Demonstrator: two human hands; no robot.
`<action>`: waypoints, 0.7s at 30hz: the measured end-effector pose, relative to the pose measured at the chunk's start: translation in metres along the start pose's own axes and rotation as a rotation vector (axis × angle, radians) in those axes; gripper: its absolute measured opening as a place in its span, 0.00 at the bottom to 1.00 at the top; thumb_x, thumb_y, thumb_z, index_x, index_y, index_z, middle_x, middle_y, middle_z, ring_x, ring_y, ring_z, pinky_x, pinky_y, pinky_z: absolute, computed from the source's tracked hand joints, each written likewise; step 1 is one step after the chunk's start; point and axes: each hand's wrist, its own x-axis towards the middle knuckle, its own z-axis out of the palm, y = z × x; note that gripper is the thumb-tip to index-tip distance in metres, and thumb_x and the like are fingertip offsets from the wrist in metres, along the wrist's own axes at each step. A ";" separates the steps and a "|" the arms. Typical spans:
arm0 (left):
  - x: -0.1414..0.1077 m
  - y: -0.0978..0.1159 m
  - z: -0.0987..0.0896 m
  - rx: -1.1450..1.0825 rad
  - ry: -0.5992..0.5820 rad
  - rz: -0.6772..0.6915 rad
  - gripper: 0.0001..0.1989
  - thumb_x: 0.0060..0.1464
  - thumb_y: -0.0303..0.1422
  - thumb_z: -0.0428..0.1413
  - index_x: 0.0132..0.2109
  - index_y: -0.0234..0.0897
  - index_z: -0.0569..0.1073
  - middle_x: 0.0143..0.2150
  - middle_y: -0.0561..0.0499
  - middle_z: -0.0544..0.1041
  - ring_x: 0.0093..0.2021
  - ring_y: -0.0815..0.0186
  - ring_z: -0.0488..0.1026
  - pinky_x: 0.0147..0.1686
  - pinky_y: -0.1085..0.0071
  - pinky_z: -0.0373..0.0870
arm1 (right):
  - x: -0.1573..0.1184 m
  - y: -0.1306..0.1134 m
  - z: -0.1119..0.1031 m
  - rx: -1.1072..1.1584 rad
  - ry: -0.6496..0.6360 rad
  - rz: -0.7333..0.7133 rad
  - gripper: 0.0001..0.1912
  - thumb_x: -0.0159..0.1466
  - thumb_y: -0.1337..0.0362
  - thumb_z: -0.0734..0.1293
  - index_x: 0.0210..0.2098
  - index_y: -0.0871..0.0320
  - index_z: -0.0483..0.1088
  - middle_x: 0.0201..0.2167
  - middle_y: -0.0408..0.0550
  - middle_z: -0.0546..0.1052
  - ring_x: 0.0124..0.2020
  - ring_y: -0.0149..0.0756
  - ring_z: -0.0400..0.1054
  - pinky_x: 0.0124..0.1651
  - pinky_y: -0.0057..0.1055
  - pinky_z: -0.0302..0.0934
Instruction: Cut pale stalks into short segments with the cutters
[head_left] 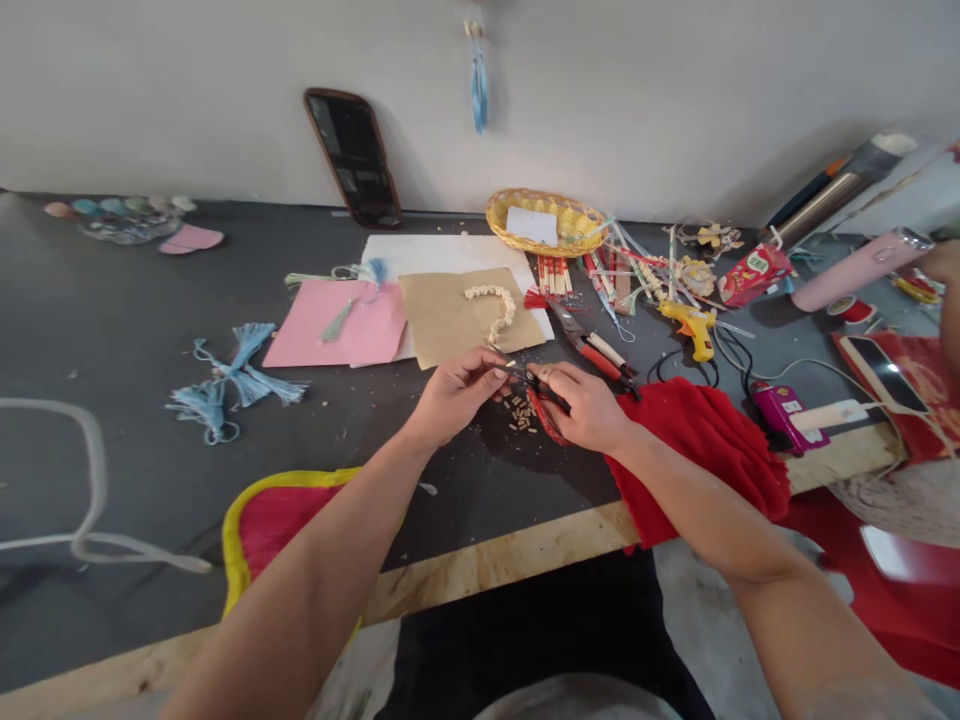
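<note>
My left hand [466,388] pinches a small pale piece [511,364] at its fingertips, near the middle of the dark table. Close beside it, my right hand [576,402] is wrapped round a tool with dark and red handles [546,412], whose tip points toward the pale piece. Below the fingers, several short cut pieces [523,412] lie scattered on the table. Just behind my hands, a curved string of cream beads [504,300] rests on a brown paper sheet [435,315].
Pink sheets [300,325] and blue tassels [244,365] lie left. Behind stand a phone [356,160] and a yellow basket [581,225]. Red-handled pliers [592,345], a yellow glue gun [694,328] and red cloth [697,440] are right. Part of another person shows at the right edge.
</note>
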 end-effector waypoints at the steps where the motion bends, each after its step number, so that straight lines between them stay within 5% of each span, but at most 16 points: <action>1: 0.000 0.000 0.000 -0.006 -0.002 -0.002 0.13 0.52 0.41 0.63 0.35 0.35 0.75 0.30 0.53 0.74 0.29 0.72 0.71 0.31 0.75 0.69 | 0.000 0.000 0.000 -0.002 -0.003 0.005 0.21 0.64 0.68 0.62 0.57 0.60 0.66 0.47 0.56 0.75 0.47 0.42 0.73 0.51 0.40 0.70; 21: 0.001 0.002 0.001 0.069 -0.011 0.003 0.14 0.51 0.43 0.64 0.34 0.35 0.76 0.29 0.52 0.74 0.29 0.71 0.70 0.31 0.74 0.69 | 0.001 0.000 0.002 -0.001 -0.033 0.009 0.23 0.64 0.67 0.63 0.59 0.60 0.64 0.49 0.59 0.73 0.51 0.45 0.70 0.54 0.43 0.68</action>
